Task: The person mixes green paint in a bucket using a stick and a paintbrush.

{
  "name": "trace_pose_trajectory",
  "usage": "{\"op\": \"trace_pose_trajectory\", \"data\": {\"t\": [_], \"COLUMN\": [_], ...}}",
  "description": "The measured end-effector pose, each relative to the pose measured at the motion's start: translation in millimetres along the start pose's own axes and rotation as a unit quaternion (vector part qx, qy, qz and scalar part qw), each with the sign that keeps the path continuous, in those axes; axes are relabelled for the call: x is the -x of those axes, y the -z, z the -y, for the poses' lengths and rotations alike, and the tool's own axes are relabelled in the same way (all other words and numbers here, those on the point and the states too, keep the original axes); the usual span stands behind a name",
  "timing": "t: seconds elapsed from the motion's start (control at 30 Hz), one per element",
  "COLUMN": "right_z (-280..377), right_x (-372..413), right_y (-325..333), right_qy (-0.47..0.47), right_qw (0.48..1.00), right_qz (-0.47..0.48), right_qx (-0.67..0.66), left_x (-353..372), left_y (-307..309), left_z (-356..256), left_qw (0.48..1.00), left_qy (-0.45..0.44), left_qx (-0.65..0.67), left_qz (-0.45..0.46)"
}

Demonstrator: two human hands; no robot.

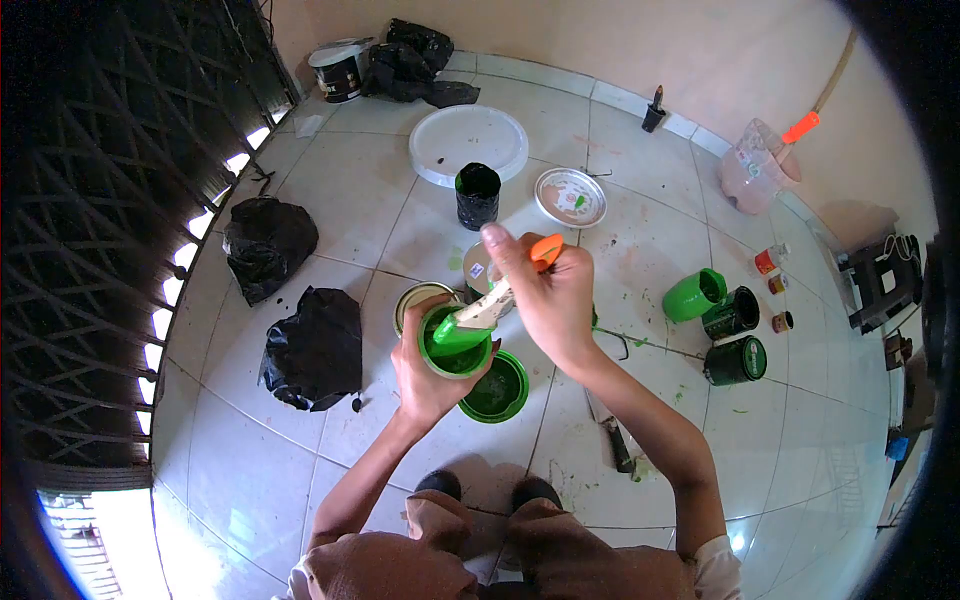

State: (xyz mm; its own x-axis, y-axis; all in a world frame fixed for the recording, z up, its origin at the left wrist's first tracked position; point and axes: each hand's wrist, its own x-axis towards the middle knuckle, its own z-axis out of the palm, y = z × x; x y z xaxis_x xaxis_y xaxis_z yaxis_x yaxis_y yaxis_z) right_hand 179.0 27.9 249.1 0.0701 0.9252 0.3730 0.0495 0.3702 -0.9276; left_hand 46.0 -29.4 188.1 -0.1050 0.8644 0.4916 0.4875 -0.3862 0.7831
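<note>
My left hand [423,388] is wrapped round a small tub of green paint [457,352], tilted so that its inside shows. In my right hand [556,300] is a paintbrush [480,312] with an orange handle end; its green-coated lower end reaches into the tub. Just below the tub, on the floor, stands an open green container [497,388] with green paint inside. A round tin lid [412,298] lies partly behind my left hand. Another can [478,262] is partly hidden behind my right hand.
A paint-smeared black can [478,200], a white lid [468,145] and a small stained plate [571,197] lie ahead. Several green and dark containers [735,360] stand right, near a scraper [617,445]. Black plastic bags [313,350] lie left. A pink bucket [757,170] is by the wall.
</note>
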Motion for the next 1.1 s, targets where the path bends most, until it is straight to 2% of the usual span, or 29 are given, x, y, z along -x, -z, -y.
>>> {"op": "trace_pose_trajectory", "data": {"t": [0.2,0.3,0.4,0.6,0.73,0.87,0.97,1.07,1.1], "right_z": [2,-8,-7,-23,-13,-27,-29,-24,-18], "right_x": [8,6,-2,-18,-23,-29,-30,-27,-24], "right_y": [-14,-23,-22,-12,-3,7,10,15,14], "right_qy": [-0.015,0.001,-0.052,-0.124,-0.229,-0.332,-0.344,-0.31,-0.241], "right_qw": [0.995,0.997,0.995,0.991,0.969,0.937,0.932,0.942,0.964], "right_qz": [0.077,0.074,0.08,0.055,0.05,0.044,0.02,-0.003,-0.011], "right_qx": [0.06,0.032,0.006,-0.001,-0.08,-0.103,-0.109,-0.126,-0.114], "left_x": [5,4,2,6,5,5,4,1,-1], "left_y": [-1,-1,-2,-2,-5,-4,-3,0,2], "left_z": [7,16,26,33,30,26,24,17,14], "left_qw": [0.996,0.994,0.991,0.994,0.997,0.998,0.999,1.0,0.999], "left_qy": [-0.007,0.004,-0.02,-0.004,0.019,0.016,0.015,0.023,0.033], "left_qx": [-0.079,-0.103,-0.124,-0.1,-0.069,-0.062,-0.043,-0.012,-0.003], "left_qz": [-0.026,-0.034,-0.047,-0.039,-0.031,-0.022,-0.018,-0.004,0.004]}}
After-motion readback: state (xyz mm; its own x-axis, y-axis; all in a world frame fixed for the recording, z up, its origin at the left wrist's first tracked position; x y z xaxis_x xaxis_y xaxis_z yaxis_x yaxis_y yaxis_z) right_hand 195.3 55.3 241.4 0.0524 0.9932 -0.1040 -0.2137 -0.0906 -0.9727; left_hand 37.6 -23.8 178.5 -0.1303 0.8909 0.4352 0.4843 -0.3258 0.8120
